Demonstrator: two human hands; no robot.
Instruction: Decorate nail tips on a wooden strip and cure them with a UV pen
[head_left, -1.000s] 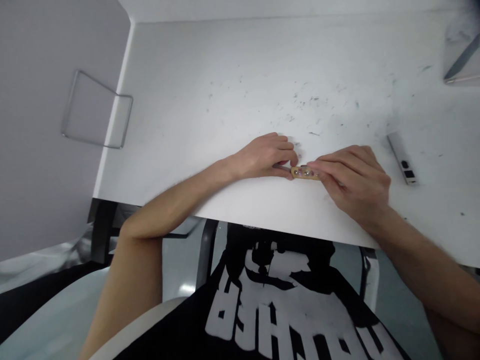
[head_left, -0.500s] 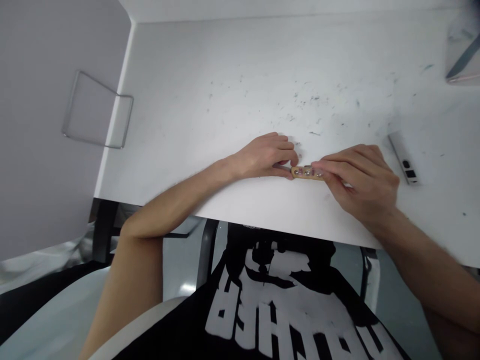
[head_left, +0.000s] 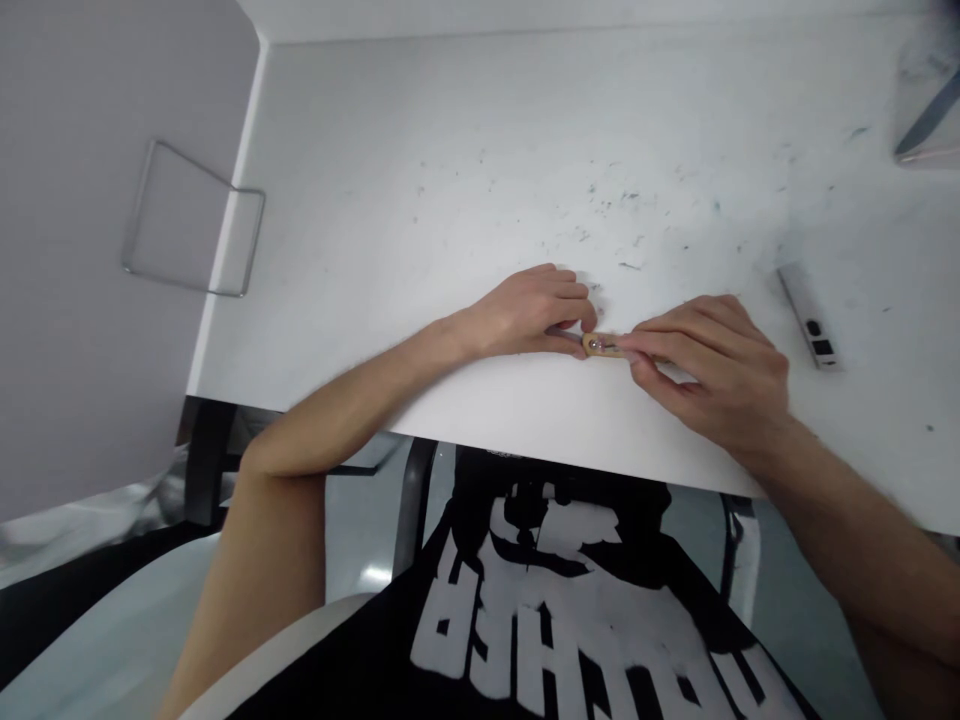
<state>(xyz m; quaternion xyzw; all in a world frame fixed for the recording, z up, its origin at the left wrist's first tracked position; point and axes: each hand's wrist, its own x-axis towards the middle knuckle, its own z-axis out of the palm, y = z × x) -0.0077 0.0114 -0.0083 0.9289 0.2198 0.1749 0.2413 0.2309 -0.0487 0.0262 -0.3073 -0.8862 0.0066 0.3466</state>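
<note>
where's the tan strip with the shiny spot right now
In the head view, the tan strip is just right of centre, between the left hand and right hand, near the front edge of the white table.

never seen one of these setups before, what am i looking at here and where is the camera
There's no machine here: these are a person's own bare hands. A single camera worn on the head looks forward and down, so their shirt shows at the bottom.

The left hand pinches one end of a small tan piece with a shiny round stud. The right hand has its fingertips at the piece, hiding the rest; whether they grip it isn't clear.

On the speckled white table, a slim pale device with black patches lies beyond the right hand. A see-through item is cut off at upper right, and a wire frame is at the left edge.
</note>
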